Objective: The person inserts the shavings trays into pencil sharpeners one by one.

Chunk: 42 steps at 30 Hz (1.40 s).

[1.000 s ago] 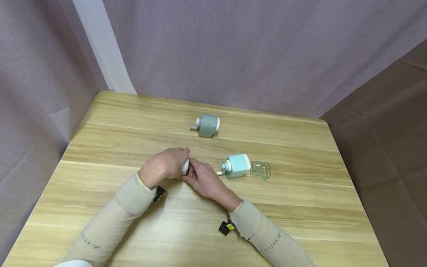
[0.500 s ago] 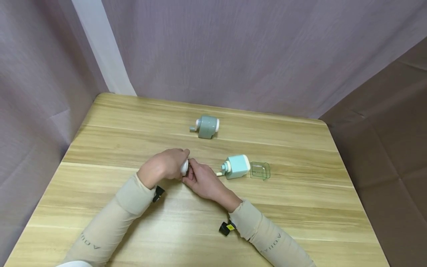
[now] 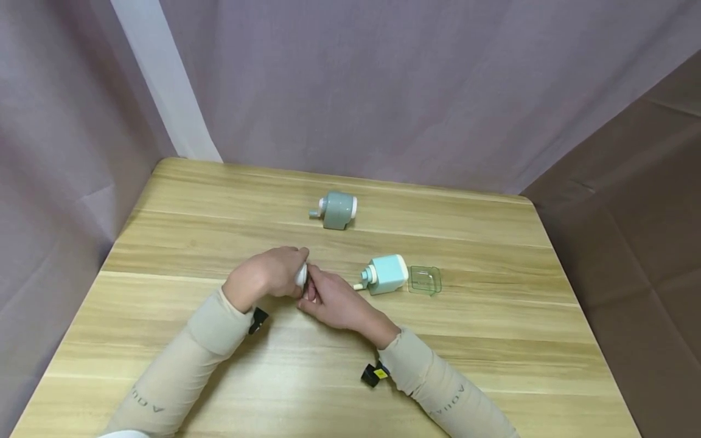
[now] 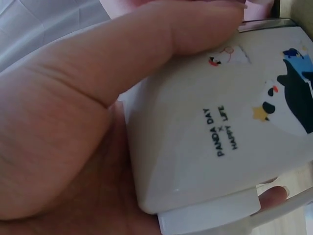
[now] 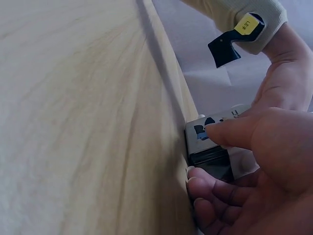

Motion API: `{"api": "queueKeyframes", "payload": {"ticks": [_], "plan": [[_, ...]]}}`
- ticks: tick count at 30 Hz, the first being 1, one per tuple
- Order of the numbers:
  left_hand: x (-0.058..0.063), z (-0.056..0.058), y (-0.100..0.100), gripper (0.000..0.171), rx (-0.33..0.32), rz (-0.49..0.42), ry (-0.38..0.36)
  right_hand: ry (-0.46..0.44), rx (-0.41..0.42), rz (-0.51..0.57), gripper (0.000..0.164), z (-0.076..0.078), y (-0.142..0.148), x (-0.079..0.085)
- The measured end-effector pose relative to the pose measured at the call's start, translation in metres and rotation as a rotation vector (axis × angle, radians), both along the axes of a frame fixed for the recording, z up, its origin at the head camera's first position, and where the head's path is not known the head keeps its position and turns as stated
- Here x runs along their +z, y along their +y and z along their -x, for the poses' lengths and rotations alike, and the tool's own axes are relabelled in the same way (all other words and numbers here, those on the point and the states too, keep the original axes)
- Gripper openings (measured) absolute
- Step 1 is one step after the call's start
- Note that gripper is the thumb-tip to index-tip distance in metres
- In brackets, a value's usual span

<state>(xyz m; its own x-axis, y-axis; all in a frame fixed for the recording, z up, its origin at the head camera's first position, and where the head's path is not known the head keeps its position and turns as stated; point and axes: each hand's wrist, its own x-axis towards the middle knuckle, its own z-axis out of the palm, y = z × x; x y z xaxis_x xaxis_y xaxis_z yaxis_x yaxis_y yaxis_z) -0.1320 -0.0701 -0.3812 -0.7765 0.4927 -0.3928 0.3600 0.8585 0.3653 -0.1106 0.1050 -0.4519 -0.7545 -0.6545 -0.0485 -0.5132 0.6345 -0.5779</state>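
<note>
My left hand [image 3: 268, 271] grips a white pencil sharpener [image 4: 190, 132] with panda pictures and the words "PANDA DAY". In the left wrist view its thumb lies across the top of the casing. From the other side, my right hand [image 3: 339, 298] pinches the dark see-through end [image 5: 215, 164] of this sharpener. The right thumb presses on the printed face, and the curled fingers are at the dark end's underside. Seen from above, the hands cover most of the sharpener. Just right of the hands lies a turquoise pencil sharpener [image 3: 387, 274] with a cream crank.
A clear green tray [image 3: 426, 280] lies beside the turquoise sharpener's cream end. Farther back is a grey-green pencil sharpener [image 3: 338, 211], its crank toward the left. Curtains [image 3: 372, 91] surround the wooden table [image 3: 493, 340] at the back and sides.
The head view has tilted slightly. Both hands stay together on the white sharpener, with only a slight shift of the right hand's fingers. The other sharpeners and the tray have not moved on the table.
</note>
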Motion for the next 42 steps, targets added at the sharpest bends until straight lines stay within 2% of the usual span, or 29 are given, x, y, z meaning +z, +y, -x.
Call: {"api": "queueKeyframes", "payload": {"ticks": [7,11,18,21,25,29,32,36,42], "plan": [[-0.003,-0.002,0.001,0.063,0.002,0.003,0.018,-0.026,0.029,0.006,0.037,-0.001,0.001,0.003],[-0.002,-0.001,0.002,0.065,0.001,0.013,0.02,-0.03,0.04,-0.002,0.039,-0.002,0.002,0.007],[-0.001,-0.002,0.002,0.066,0.012,0.011,0.009,-0.015,0.045,-0.102,0.087,-0.012,0.003,0.021],[-0.001,-0.002,0.0,0.062,0.007,-0.008,0.006,-0.018,0.059,-0.125,0.093,-0.015,0.005,0.027],[-0.001,-0.001,-0.004,0.055,-0.018,-0.078,-0.006,-0.029,0.091,-0.155,0.097,-0.017,0.01,0.035],[0.002,0.001,-0.012,0.06,-0.017,-0.178,-0.024,-0.05,0.136,-0.214,0.098,-0.019,0.018,0.051],[0.007,0.003,-0.019,0.065,-0.006,-0.246,0.014,-0.031,0.173,-0.242,0.097,-0.02,0.026,0.067],[0.014,0.004,-0.024,0.065,-0.014,-0.336,0.134,0.031,0.196,-0.182,0.092,-0.022,0.04,0.088],[0.024,-0.002,-0.017,0.062,-0.029,-0.447,0.281,0.167,0.11,-0.039,0.084,-0.022,0.059,0.102]]}}
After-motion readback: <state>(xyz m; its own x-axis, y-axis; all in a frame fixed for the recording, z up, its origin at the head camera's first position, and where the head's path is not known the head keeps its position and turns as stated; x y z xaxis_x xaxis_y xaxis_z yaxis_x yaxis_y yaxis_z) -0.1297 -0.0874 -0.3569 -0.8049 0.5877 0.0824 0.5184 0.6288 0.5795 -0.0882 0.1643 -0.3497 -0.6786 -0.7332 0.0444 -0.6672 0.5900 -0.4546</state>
